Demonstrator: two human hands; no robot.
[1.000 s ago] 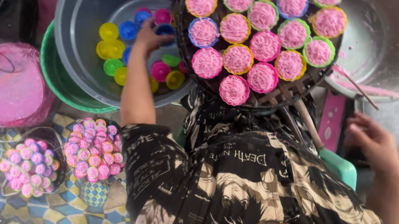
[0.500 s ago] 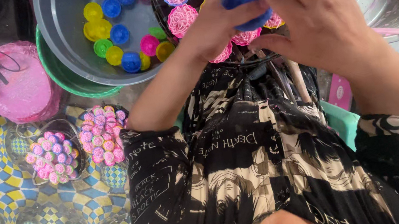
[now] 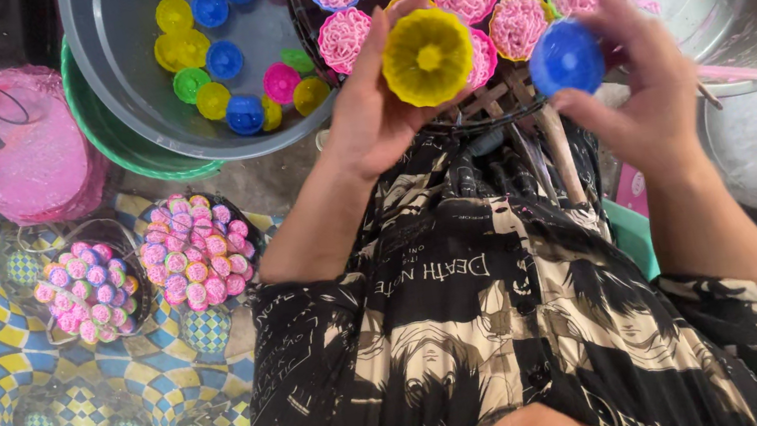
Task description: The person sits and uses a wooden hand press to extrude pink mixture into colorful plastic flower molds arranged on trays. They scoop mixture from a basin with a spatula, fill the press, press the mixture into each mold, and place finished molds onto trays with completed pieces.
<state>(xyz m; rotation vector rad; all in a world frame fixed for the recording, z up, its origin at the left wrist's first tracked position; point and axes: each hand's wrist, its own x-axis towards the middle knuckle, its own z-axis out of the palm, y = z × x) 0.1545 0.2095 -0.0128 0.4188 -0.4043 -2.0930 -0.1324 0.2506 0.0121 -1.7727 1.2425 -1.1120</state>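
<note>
1. The left hand [image 3: 373, 112] is closed around a yellow fluted cup mould [image 3: 427, 56], fingers wrapped on its side, the mould's open mouth turned up toward the camera.
2. The right hand [image 3: 648, 89] pinches a blue cup mould [image 3: 566, 59] between thumb and fingertips; the mould sits at the fingertips, just left of the palm.
3. Both moulds are held above the near edge of a round woven tray [image 3: 493, 104] that carries rows of moulds filled with pink strands.
4. To the left of the tray, a grey basin [image 3: 128, 101] holds loose empty moulds in yellow, blue, green and pink.
5. Two clear bags of filled pink cups [image 3: 145, 275] lie on the checked mat [image 3: 11, 383] further left.
</note>
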